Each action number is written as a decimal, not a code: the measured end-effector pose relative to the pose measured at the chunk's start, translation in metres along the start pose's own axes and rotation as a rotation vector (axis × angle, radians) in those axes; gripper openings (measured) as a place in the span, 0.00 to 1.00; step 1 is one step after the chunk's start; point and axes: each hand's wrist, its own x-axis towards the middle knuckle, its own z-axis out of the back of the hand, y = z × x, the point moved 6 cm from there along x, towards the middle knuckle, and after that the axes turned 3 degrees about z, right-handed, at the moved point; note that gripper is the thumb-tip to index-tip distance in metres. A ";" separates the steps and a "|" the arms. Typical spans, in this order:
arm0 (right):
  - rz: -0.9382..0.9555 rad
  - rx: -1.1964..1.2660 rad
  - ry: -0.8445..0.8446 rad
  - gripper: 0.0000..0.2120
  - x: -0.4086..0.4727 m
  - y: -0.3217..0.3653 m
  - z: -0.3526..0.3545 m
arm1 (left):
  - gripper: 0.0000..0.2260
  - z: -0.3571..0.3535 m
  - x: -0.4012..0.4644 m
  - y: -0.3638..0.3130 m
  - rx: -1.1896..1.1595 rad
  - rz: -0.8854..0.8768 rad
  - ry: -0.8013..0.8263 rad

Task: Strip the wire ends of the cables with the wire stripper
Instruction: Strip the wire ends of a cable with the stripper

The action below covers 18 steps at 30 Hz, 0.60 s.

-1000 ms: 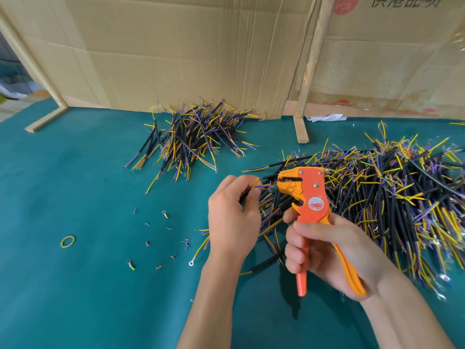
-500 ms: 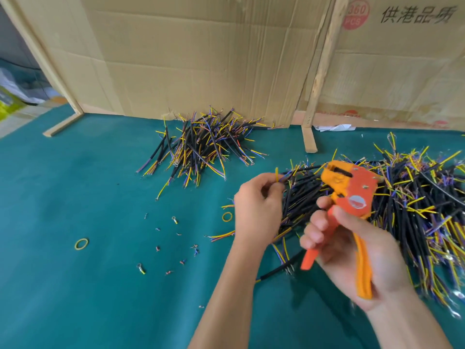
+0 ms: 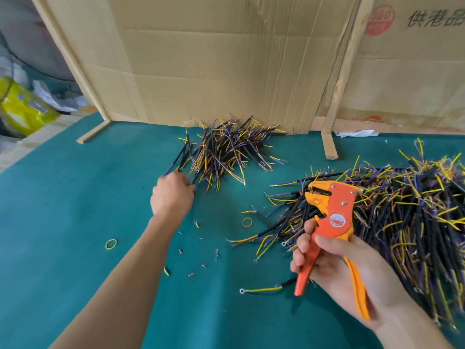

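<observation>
The left hand (image 3: 173, 195) has swung from the wire stripper (image 3: 331, 220) to the far pile (image 3: 226, 152), fingers curled on a black cable (image 3: 176, 161) (apparently just stripped); the right hand (image 3: 337, 270) grips the stripper beside the unstripped heap (image 3: 407, 210).

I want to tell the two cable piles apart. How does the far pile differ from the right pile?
The far pile is smaller and compact; the right pile is much larger and runs off the frame edge. The far pile lies against the cardboard; the right pile lies nearer the person, behind the stripper. The left hand reaches the far pile only. Both hold black cables with yellow and purple wire ends.
</observation>
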 end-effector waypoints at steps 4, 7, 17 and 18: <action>-0.044 0.122 -0.046 0.23 0.001 -0.006 0.001 | 0.06 0.010 -0.001 0.007 -0.097 0.027 -0.060; -0.062 0.128 -0.076 0.22 0.004 -0.006 0.003 | 0.05 0.026 -0.022 0.018 -0.194 0.030 -0.065; -0.061 0.020 -0.034 0.29 -0.001 -0.005 -0.012 | 0.10 0.027 -0.177 -0.001 -0.520 -0.295 0.062; -0.040 0.025 -0.031 0.29 -0.001 -0.002 -0.014 | 0.11 0.021 -0.186 -0.006 -0.513 -0.347 0.070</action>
